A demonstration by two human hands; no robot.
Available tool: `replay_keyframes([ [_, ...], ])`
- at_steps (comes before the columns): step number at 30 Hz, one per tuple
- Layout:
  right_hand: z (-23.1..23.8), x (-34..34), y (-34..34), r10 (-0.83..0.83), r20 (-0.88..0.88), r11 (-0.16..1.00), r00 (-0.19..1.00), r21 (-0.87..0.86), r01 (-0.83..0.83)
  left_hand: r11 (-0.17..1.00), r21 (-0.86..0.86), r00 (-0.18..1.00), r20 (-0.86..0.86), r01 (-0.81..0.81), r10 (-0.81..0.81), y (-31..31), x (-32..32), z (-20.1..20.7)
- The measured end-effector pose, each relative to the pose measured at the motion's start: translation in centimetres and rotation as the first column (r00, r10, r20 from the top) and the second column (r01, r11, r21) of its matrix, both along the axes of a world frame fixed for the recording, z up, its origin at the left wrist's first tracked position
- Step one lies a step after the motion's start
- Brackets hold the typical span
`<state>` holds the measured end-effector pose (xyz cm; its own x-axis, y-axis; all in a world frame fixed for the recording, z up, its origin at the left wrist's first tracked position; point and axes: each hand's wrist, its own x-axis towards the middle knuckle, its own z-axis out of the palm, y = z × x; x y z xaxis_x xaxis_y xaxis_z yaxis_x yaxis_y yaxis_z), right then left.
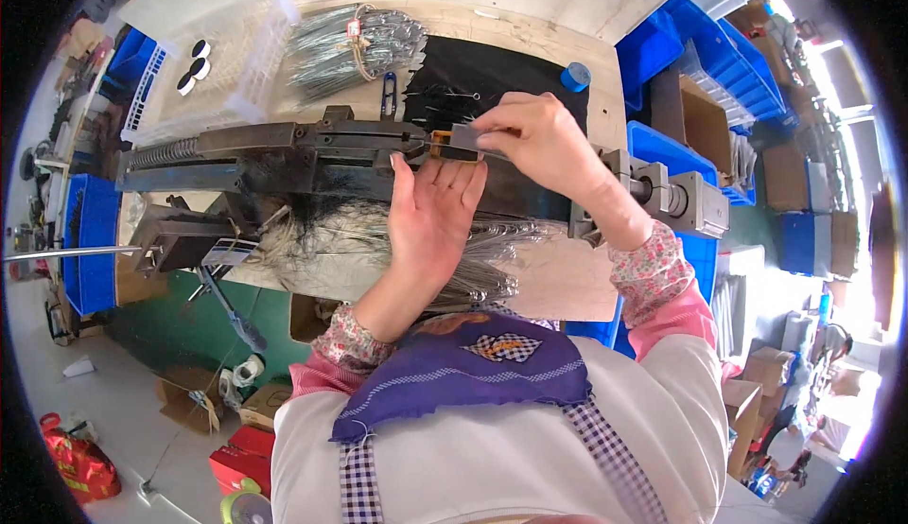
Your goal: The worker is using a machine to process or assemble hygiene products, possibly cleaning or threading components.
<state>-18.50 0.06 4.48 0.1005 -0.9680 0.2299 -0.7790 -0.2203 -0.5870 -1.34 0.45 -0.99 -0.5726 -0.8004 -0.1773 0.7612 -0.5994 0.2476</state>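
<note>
A long dark metal machine (pixel 270 146) with a coil spring at its left end runs across the bench. At its middle, my right hand (pixel 547 141) pinches a small flat grey block (pixel 464 137) between thumb and fingers. Just left of the block shows a small yellow-orange part (pixel 440 139). My left hand (pixel 433 210) is palm up with fingers stretched out, their tips at the near side of the block. Whether they support it is hidden. Behind lies a black cloth (pixel 530 75) with a thin wire piece ending in a ring.
Bundled metal wires (pixel 355 46) lie at the back beside a white plastic basket (pixel 248 84). More loose wires (pixel 487 264) lie near me. A blue round cap (pixel 575 77) sits on the cloth. Blue bins (pixel 742 65) stand to the right, next to a cylindrical machine end (pixel 695 202).
</note>
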Motion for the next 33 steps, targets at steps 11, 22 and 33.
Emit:
replay_keyframes([
  [11,0.1,-0.6,0.3,0.037,-0.22,0.964,0.975,-0.25,-0.093,0.994,-0.083,0.996,0.063,0.066,-0.061,-0.9,0.0,0.9],
  [22,-0.2,-0.9,-1.3,0.032,-0.047,0.979,0.998,-0.199,-0.04,0.998,-0.07,0.998,0.057,-0.005,0.009,-0.2,0.3,0.8],
  [33,0.0,-0.3,-0.9,0.088,-0.234,0.98,0.968,-0.154,-0.126,0.995,-0.098,0.996,0.088,0.035,-0.026,-0.6,0.7,1.1],
])
